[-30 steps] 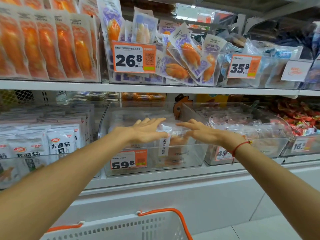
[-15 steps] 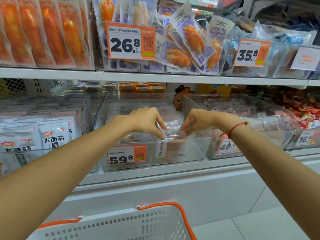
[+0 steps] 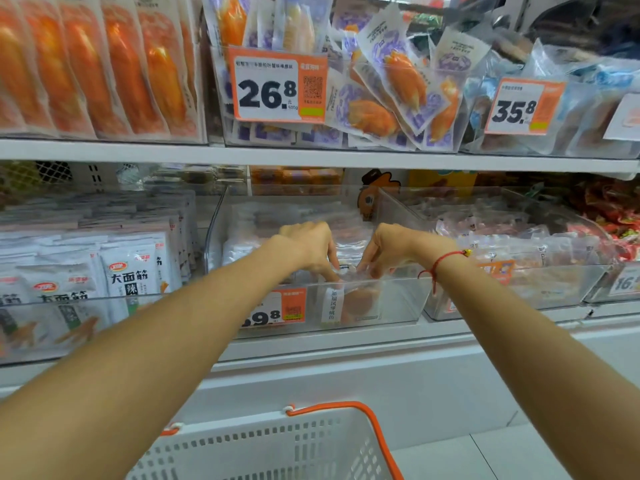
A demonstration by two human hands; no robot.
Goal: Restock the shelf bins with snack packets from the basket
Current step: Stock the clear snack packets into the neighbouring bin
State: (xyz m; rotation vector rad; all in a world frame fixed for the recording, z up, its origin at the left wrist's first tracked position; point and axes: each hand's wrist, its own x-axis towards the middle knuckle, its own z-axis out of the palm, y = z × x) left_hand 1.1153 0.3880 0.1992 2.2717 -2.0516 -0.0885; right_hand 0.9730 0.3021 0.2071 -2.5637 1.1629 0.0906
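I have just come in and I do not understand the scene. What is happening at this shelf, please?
A person is restocking. Both hands reach into the clear bin with the 59.8 price tag on the lower shelf. The left hand and the right hand pinch a clear snack packet at the bin's front. The white basket with orange handle waits below.

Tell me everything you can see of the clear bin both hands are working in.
The clear bin is a transparent, plastic-looking tub with a low front wall and taller sides, standing on the lower shelf. An orange price tag reading partly 59.8 is fixed to its front. Pale packets fill the back. The left hand and right hand reach in over the front wall, fingers on an upright packet behind it.
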